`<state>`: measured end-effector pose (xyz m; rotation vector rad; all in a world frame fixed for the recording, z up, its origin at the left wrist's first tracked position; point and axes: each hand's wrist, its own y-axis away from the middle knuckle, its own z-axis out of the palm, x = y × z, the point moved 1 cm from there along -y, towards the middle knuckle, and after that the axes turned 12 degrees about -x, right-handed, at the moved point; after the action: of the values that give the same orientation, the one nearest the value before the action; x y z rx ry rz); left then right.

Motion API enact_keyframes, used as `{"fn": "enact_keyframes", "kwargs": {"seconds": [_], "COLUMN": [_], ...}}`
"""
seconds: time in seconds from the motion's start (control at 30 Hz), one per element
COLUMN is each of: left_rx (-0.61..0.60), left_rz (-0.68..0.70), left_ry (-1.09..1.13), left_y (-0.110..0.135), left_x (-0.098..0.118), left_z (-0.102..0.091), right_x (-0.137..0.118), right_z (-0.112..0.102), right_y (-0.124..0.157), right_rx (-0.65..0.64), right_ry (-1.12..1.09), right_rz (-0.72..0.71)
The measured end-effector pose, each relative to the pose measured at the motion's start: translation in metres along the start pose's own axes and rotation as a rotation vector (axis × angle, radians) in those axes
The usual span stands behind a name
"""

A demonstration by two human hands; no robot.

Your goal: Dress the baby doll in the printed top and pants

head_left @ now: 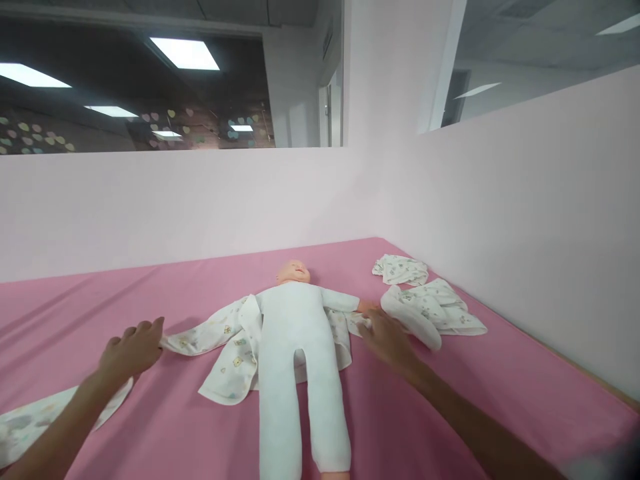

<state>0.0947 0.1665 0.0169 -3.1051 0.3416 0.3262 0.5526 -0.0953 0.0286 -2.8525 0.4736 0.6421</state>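
A baby doll (pixel 293 327) with a white cloth body lies on its back, its head toward the wall. Under it is spread a white baby shirt (pixel 235 363) with small printed figures, open at the front. My left hand (pixel 133 347) pinches the end of the shirt's sleeve on the left, pulled out sideways from the doll. At the doll's arm on the right, my right hand (pixel 387 337) has its fingers closed at the end of the other sleeve, close against the doll's small hand. My right fingers partly hide that sleeve end.
A pink-covered surface (pixel 200 433) carries everything. Printed white cloths (pixel 445 307) and a white padded piece (pixel 410 317) lie at the right, with another crumpled cloth (pixel 400 269) behind. A printed cloth (pixel 35 417) lies under my left forearm. Pale walls (pixel 200 207) bound the back and right.
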Motion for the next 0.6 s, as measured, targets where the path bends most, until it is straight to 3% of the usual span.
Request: {"fn": "enact_keyframes", "kwargs": {"seconds": [0.07, 0.13, 0.23, 0.33, 0.4, 0.47, 0.53, 0.6], "left_rx": [0.012, 0.088, 0.169, 0.169, 0.112, -0.064, -0.150, -0.204], "left_rz": [0.097, 0.181, 0.461, 0.786, 0.946, 0.972, 0.978, 0.958], "left_ry": [0.050, 0.152, 0.328, 0.295, 0.206, 0.076, 0.042, 0.026], "left_y": [0.004, 0.013, 0.029, 0.039, 0.040, 0.035, 0.028, 0.020], "left_x": [0.008, 0.039, 0.125, 0.228, 0.289, 0.335, 0.364, 0.378], "left_z": [-0.028, -0.068, -0.129, -0.167, -0.174, -0.170, -0.163, -0.156], "right_x": [0.021, 0.029, 0.025, 0.014, 0.008, 0.006, 0.008, 0.015], "right_z": [-0.002, -0.003, -0.002, 0.002, 0.008, 0.012, 0.012, 0.007], "right_y": [-0.001, -0.005, -0.015, -0.023, -0.027, -0.028, -0.026, -0.023], "right_rx": [-0.006, -0.041, -0.109, -0.103, -0.092, -0.087, -0.079, -0.052], "right_ry": [0.089, 0.064, -0.077, -0.111, -0.110, -0.136, -0.183, -0.220], "right_rz": [0.125, 0.195, 0.268, 0.290, 0.278, 0.242, 0.196, 0.176]}}
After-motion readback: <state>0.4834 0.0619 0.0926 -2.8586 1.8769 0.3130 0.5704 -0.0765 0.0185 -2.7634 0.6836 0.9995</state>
